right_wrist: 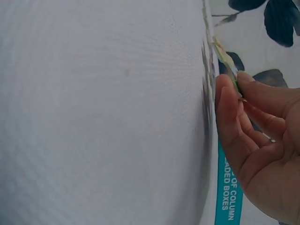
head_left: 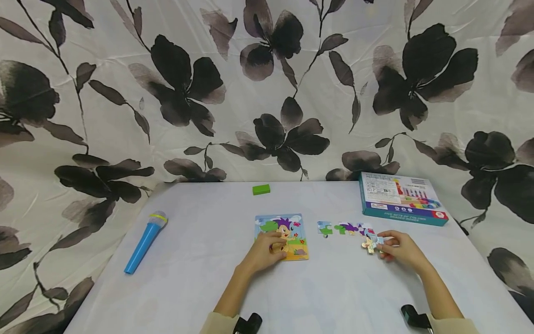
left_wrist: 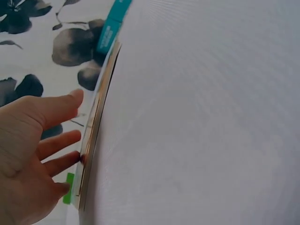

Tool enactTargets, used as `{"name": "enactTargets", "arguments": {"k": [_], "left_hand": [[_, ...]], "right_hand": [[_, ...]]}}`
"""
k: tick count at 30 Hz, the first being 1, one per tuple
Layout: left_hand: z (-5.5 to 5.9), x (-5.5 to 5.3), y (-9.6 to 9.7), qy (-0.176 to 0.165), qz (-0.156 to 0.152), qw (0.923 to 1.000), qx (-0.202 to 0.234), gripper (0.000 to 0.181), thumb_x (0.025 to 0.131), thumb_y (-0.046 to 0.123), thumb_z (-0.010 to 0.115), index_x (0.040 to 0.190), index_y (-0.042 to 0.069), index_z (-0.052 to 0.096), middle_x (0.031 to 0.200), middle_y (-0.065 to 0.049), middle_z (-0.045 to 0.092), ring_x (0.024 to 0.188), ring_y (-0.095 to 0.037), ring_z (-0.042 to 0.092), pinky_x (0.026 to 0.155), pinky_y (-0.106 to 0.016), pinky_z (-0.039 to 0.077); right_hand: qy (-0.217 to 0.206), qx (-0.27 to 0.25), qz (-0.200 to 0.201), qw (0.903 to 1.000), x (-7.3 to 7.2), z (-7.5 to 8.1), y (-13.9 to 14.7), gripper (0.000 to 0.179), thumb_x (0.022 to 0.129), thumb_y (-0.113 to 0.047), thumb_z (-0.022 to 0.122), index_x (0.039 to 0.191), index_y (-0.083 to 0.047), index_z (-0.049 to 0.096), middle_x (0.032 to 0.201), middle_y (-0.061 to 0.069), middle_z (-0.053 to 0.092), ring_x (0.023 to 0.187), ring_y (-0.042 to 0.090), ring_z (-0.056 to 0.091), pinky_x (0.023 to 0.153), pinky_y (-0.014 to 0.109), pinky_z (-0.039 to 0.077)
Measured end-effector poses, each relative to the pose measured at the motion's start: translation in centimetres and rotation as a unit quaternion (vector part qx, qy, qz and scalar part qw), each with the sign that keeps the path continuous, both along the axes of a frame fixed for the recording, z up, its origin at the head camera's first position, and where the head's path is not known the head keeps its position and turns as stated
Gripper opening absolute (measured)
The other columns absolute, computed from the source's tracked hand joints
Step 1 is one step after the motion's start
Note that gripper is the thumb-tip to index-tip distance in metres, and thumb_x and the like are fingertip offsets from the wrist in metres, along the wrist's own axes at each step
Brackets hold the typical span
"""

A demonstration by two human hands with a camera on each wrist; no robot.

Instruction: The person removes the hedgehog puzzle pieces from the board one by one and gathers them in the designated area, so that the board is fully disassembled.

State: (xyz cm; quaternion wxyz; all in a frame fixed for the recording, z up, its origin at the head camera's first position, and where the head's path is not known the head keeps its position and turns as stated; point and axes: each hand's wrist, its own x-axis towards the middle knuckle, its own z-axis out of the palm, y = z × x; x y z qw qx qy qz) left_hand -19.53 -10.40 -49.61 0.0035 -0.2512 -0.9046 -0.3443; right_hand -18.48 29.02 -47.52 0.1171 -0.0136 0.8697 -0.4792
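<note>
A cartoon jigsaw board (head_left: 298,246) with a purple-haired figure lies flat on the white table. My left hand (head_left: 263,253) rests on its left half, covering part of the picture; in the left wrist view the relaxed fingers (left_wrist: 61,161) reach the edge of the board (left_wrist: 96,126). To the right, my right hand (head_left: 402,250) pinches a jigsaw piece (head_left: 369,245) between thumb and fingertips. The right wrist view shows this piece (right_wrist: 228,61) tilted, edge-on. Just beyond it lies a short row of loose jigsaw pieces (head_left: 349,228), with a separate blue-and-green piece (head_left: 325,228) at its left.
A blue toy microphone (head_left: 143,246) lies at the left of the table. At the back edge sits a green block (head_left: 261,189). A teal and white box (head_left: 402,199) stands at the back right, before the flowered cloth (head_left: 275,93).
</note>
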Motion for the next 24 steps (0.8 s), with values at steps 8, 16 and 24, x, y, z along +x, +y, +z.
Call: {"name": "enactTargets", "arguments": {"k": [8,16,24], "left_hand": [[0.2,0.3,-1.1,0.015,0.034,0.9982,-0.046,0.043,0.078,0.019,0.075,0.113,-0.003,0.065,0.128,-0.022,0.054,0.124,-0.039,0.046,0.105,-0.063,0.023],[0.2,0.4,-1.3,0.022,0.026,0.9964,-0.077,0.043,0.079,0.025,0.074,0.113,-0.002,0.066,0.131,-0.023,0.051,0.126,-0.038,0.044,0.105,-0.062,0.025],[0.0,0.5,-1.3,0.012,0.036,0.9955,-0.087,0.044,0.081,0.027,0.073,0.115,0.0,0.066,0.134,-0.021,0.05,0.128,-0.037,0.041,0.107,-0.059,0.024]], "right_hand": [[-0.002,0.021,0.011,0.9997,-0.1,-0.1,0.0,0.046,0.088,-0.003,0.062,0.125,0.016,0.044,0.088,0.014,0.057,0.067,0.017,0.062,0.062,0.025,0.056],[0.025,0.127,0.021,0.9913,-0.4,0.3,-0.5,0.039,0.085,-0.008,0.064,0.119,0.01,0.055,0.078,0.007,0.054,0.061,0.016,0.052,0.054,0.024,0.046],[0.038,0.158,0.032,0.9861,-0.5,0.3,-0.8,0.033,0.084,-0.009,0.065,0.112,0.008,0.062,0.076,0.005,0.053,0.066,0.018,0.047,0.055,0.025,0.041]]}}
